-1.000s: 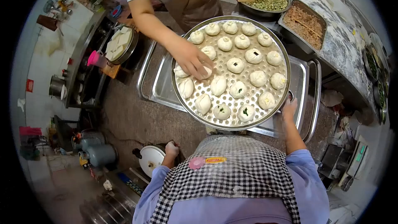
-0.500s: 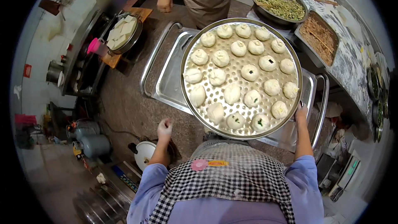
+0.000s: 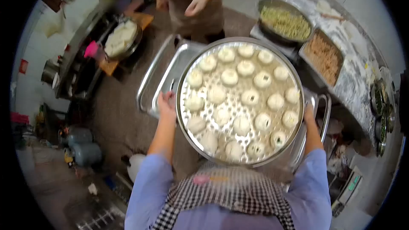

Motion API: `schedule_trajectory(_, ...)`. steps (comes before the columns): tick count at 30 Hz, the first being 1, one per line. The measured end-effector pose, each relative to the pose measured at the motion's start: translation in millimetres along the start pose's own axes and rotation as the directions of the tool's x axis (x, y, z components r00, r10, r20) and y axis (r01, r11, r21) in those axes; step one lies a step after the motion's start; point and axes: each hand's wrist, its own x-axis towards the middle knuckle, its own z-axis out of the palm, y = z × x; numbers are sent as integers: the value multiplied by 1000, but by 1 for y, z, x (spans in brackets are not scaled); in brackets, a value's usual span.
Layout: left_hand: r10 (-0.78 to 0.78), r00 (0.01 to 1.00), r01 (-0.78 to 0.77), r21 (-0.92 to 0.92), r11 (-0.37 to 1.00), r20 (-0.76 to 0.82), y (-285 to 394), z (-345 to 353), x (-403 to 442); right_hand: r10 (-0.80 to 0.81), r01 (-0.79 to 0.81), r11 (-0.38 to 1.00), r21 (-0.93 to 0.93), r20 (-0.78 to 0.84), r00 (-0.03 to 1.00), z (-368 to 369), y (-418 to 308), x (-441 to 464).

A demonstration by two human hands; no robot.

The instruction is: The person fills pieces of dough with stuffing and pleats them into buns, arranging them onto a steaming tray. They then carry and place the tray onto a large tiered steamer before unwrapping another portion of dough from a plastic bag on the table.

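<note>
A large round metal steamer tray [image 3: 234, 96] with a dimpled base carries several pale pleated buns [image 3: 262, 79]. Some have small dark or green bits on top. My left hand [image 3: 167, 104] is closed around the handle at the tray's left side. On the opposite side, my right hand [image 3: 308, 113] grips the right handle, its fingers partly hidden. The tray is level in front of my apron, over a metal cart [image 3: 158, 98]; whether it touches the cart I cannot tell.
Across the cart stands a person in a brown apron [image 3: 194, 21], one hand held forward. At right, a bowl of chopped green filling [image 3: 285, 22] and a pan of brown filling [image 3: 322, 57] sit by a floury counter [image 3: 355, 66]. A wok of white slabs [image 3: 121, 38] is at left.
My left hand has come up from beside the cart to the tray's left handle. The tray sits closer to me and further left. The other person's hand has moved inward.
</note>
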Motion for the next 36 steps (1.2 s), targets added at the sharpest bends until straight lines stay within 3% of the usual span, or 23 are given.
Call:
schedule_trajectory(1,-90,996,90,-25,996,-27,2,-5,6,-291,253,908,-335,-70,954,1,-8,-3)
schedule_trajectory(3,-63,994,64,6,998,-90,3,-7,-2,-246,217,940,-263,-83,966,5,-9,0)
schedule_trajectory(5,33,986,-35,-9,999,-166,16,14,-46,-32,42,977,-207,53,998,1,-27,1)
schedule_trajectory(7,-43,995,31,-129,991,-87,23,8,-63,-84,83,996,-13,-63,994,16,-6,4)
schedule_trajectory(9,47,997,-53,-120,991,-53,23,-1,-77,-17,17,998,-59,-8,1000,4,-32,0)
schedule_trajectory(10,107,993,-114,-164,980,-53,22,-3,-86,83,-87,993,83,48,995,9,-18,9)
schedule_trajectory(11,88,994,-98,-174,980,-66,21,-4,-94,-1,12,984,-179,66,998,1,-28,9)
schedule_trajectory(13,52,994,-71,-204,976,-96,23,-11,-109,3,12,989,-145,100,995,-13,-49,4)
schedule_trajectory(15,64,995,-78,-205,976,-75,30,-12,-122,-77,76,997,-26,-53,996,-3,-32,4)
schedule_trajectory(16,-25,991,-6,-225,974,-134,31,-23,-115,69,-63,975,211,-22,997,-5,-34,5)
schedule_trajectory(17,104,987,-122,-140,983,-126,35,-21,-128,210,-223,883,413,76,975,-7,-28,15)
schedule_trajectory(18,184,974,-198,-98,975,-134,31,-32,-113,198,-311,756,576,251,948,19,102,89)
schedule_trajectory(19,124,990,-134,-181,974,-62,24,-51,-89,151,-303,779,549,305,940,-14,25,66)
schedule_trajectory(20,78,991,-99,-212,972,-105,42,-21,-125,-293,182,870,458,185,938,-32,-13,54)
schedule_trajectory(22,-15,1000,11,-431,902,-4,53,-8,-135,-488,414,854,316,210,847,-68,-49,62)
schedule_trajectory(23,-6,999,24,-435,900,42,35,-24,-96,-400,188,847,497,363,841,-91,-98,41)
schedule_trajectory(24,-25,989,88,-439,894,147,30,-28,-87,-357,128,855,502,393,847,-106,-124,29)
schedule_trajectory(28,-29,986,102,-452,886,165,72,-50,-115,-291,114,898,424,380,878,-153,-210,10)
schedule_trajectory(31,-14,988,94,-523,847,155,94,-111,-126,-305,161,909,384,352,885,-166,-269,-31)
schedule_trajectory(32,36,997,-2,-431,902,70,95,-53,-144,-240,47,901,431,405,882,-155,-226,14)
schedule_trajectory(33,-14,994,63,-467,882,107,92,-53,-145,-241,28,891,453,421,875,-148,-222,24)
schedule_trajectory(35,-6,999,30,-515,857,49,89,-58,-146,-263,-15,848,530,445,856,-132,-222,33)
schedule_trajectory(36,-54,997,23,-498,867,-49,94,-55,-161,-299,-59,780,623,454,839,-120,-219,34)
